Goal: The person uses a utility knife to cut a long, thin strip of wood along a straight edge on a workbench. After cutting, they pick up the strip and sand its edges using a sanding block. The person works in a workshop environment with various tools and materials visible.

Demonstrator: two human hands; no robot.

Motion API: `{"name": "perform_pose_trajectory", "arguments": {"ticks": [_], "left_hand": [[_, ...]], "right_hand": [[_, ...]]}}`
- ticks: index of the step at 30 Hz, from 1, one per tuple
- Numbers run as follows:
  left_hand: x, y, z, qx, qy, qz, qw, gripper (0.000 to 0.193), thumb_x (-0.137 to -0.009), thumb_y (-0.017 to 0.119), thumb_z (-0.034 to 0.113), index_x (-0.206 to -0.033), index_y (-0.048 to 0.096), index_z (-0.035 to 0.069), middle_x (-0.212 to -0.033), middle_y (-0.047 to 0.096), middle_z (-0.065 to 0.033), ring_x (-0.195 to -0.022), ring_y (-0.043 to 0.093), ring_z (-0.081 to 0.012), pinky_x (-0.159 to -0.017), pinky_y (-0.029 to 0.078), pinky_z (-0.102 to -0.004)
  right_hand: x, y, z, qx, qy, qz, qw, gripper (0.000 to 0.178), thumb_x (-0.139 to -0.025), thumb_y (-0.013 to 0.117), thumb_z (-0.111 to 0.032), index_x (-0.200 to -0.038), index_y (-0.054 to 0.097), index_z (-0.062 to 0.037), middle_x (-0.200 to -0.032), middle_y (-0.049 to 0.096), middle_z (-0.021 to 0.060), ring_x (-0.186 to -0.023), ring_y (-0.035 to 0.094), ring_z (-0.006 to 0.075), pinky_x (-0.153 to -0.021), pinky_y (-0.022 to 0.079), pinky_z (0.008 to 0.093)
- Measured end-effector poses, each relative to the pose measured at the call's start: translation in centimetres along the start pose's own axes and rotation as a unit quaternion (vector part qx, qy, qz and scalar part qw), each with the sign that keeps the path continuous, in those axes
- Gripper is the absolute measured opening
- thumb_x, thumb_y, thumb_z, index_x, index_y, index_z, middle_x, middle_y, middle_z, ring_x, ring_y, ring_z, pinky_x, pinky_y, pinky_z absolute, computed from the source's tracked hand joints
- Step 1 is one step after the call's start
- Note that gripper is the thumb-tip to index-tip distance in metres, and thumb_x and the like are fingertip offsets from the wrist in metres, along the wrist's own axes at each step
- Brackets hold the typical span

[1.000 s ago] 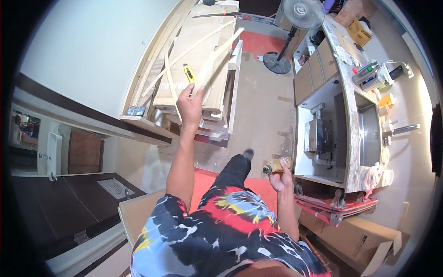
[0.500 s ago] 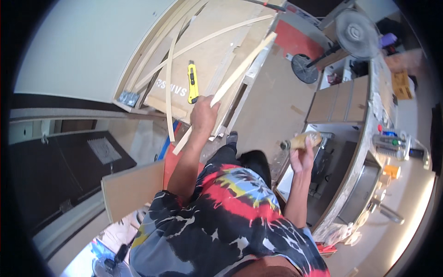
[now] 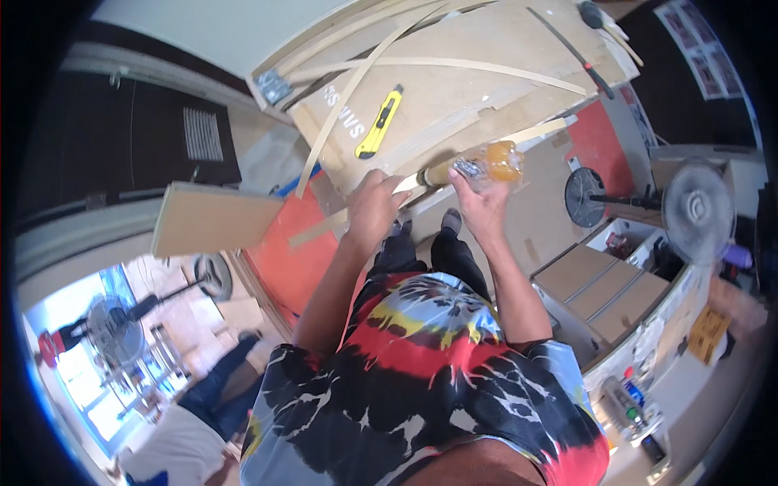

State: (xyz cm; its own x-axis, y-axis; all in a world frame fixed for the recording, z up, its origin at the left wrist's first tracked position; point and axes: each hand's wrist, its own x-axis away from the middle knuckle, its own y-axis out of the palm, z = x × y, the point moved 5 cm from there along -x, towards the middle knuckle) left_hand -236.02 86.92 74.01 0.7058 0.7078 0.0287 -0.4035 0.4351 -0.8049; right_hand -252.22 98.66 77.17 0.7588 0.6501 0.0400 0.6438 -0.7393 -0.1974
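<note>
My left hand [image 3: 374, 212] is closed around a long pale wood strip [image 3: 547, 129], which slants across in front of me from lower left to upper right. My right hand [image 3: 484, 209] grips a clear plastic bottle [image 3: 504, 162] with amber liquid pooled in its base. The bottle lies tilted along the strip, its dark neck end pointing at my left hand; whether it touches the strip I cannot tell. Beyond my hands, a yellow utility knife [image 3: 379, 121] rests on the cardboard-covered worktop [image 3: 438, 97].
Several thin strips, one a curved strip [image 3: 348, 101], lie across the worktop. A handsaw [image 3: 571, 53] sits at its far right. On the right stand a fan [image 3: 698, 211] and a cabinet [image 3: 604, 283]. A board [image 3: 215, 220] juts out at left; another person [image 3: 182, 437] is at lower left.
My right hand has brought the bottle leftward from beside the cabinet to the strip. My view has turned right toward the worktop, and my left hand still holds the strip.
</note>
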Motion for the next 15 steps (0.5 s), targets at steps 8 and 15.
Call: {"name": "perform_pose_trajectory", "arguments": {"ticks": [8,15], "left_hand": [[2.1,-0.4,-0.9,0.006,-0.020,0.010,1.000,0.034,-0.083,0.074,0.025,-0.111,0.071,0.007,-0.096,0.061,-0.0113,-0.094,0.063,-0.0306,-0.080,0.051,-0.0426],[4.0,-1.0,-3.3,0.058,-0.038,-0.015,0.997,0.033,-0.086,0.072,0.027,-0.114,0.071,0.011,-0.099,0.060,-0.0090,-0.096,0.063,-0.0287,-0.081,0.051,-0.0420]], "right_hand": [[0.2,1.5,-1.1,0.179,-0.183,-0.048,0.965,0.016,-0.084,0.075,-0.003,-0.096,0.066,0.0039,-0.090,0.070,0.0075,-0.085,0.065,0.0146,-0.076,0.052,0.0308],[-0.3,1.9,0.9,0.117,-0.152,0.033,0.981,0.026,-0.080,0.079,-0.007,-0.101,0.065,0.0009,-0.092,0.069,0.0107,-0.086,0.066,0.0179,-0.076,0.053,0.0331]]}}
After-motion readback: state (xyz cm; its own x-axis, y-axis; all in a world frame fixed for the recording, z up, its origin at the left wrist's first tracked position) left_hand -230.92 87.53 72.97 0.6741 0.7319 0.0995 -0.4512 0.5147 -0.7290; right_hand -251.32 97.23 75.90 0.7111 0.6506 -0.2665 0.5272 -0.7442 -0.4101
